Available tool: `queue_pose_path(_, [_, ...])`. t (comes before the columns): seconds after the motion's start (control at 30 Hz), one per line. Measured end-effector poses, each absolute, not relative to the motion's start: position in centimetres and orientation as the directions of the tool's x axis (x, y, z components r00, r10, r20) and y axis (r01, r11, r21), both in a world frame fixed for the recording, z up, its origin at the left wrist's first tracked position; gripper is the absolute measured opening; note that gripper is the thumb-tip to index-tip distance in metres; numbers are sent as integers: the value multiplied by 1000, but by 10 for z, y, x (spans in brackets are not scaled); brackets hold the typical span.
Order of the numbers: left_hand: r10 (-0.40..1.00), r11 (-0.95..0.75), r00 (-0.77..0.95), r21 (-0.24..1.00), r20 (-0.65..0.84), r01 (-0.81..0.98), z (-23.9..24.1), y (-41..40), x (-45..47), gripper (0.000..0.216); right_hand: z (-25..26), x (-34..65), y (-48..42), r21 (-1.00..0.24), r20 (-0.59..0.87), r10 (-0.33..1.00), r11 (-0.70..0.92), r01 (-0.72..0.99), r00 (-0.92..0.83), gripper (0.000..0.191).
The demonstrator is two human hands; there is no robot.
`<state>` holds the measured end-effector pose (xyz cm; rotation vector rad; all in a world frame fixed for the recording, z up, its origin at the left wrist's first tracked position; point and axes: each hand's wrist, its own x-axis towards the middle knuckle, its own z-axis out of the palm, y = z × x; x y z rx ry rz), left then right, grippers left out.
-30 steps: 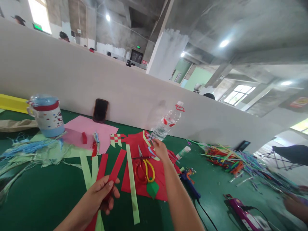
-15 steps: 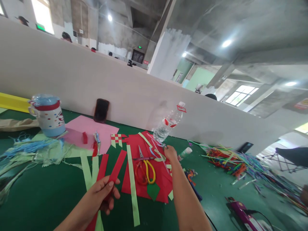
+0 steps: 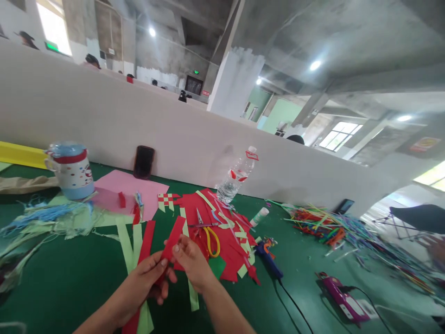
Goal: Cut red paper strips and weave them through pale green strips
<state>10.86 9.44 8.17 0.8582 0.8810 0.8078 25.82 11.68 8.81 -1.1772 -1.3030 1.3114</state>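
Head view: two hands at a green table [image 3: 83, 297] with coloured paper. A red strip [image 3: 178, 228] stands out from the left hand [image 3: 148, 278], its free end pointing away from the person. Left hand: thumb pressed on the strip, index finger behind, remaining fingers loosely curled; the low grip presumably leaves the upper part accessible. Right hand [image 3: 195, 263]: thumb and fingertips gathered at the strip's right edge, little space between them; whether they pinch it cannot be told. The two hands are close together, near the strip.

Pale green strips [image 3: 125, 243] and a second red strip [image 3: 148, 234] run beneath the left hand; whether it also grips them is unclear. Another pale green strip [image 3: 193, 297] passes behind the right hand.

Beyond the right hand, scissors [image 3: 213, 243] with spread blades lie on a red sheet [image 3: 227, 250], probably put there for easy reach. A checkered woven piece [image 3: 166, 200] lies beside the sheet's far left corner. The glue gun [image 3: 269, 260] rests to the right, its cord trailing nearward. Against the partition [image 3: 181, 139] leans a phone [image 3: 143, 162], perhaps propped so its screen faces the person; a bottle [image 3: 236, 178] stands near the same wall.
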Motion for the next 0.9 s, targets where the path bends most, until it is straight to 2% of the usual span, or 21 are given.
queue_pose_path(0.17, [854,381,443,907,-273,-177,80,82,113,61,99,239,113,-990,-60,997,-66,-124,-55,61])
queue_pose_path(0.3, [866,294,441,953,-235,-69,77,62,100,63,110,238,103,-995,-33,999,-35,-88,-30,57])
queue_pose_path(0.43, [945,145,287,988,-156,60,79,50,69,42,111,236,80,-996,-85,967,-78,39,-241,47])
queue_pose_path(0.5, [972,114,196,988,-133,106,80,49,55,40,109,233,70,-991,-120,924,-88,102,-364,41])
queue_pose_path(0.7, [988,72,114,972,-100,222,86,50,45,34,102,223,60,-944,-107,846,79,321,-523,32])
queue_pose_path(0.8, [991,93,76,967,-114,238,85,50,43,38,97,226,62,-951,-157,832,19,310,-532,29])
queue_pose_path(0.9, [993,117,-9,968,-118,224,82,53,35,45,90,234,66,-961,-244,795,-122,247,-556,26])
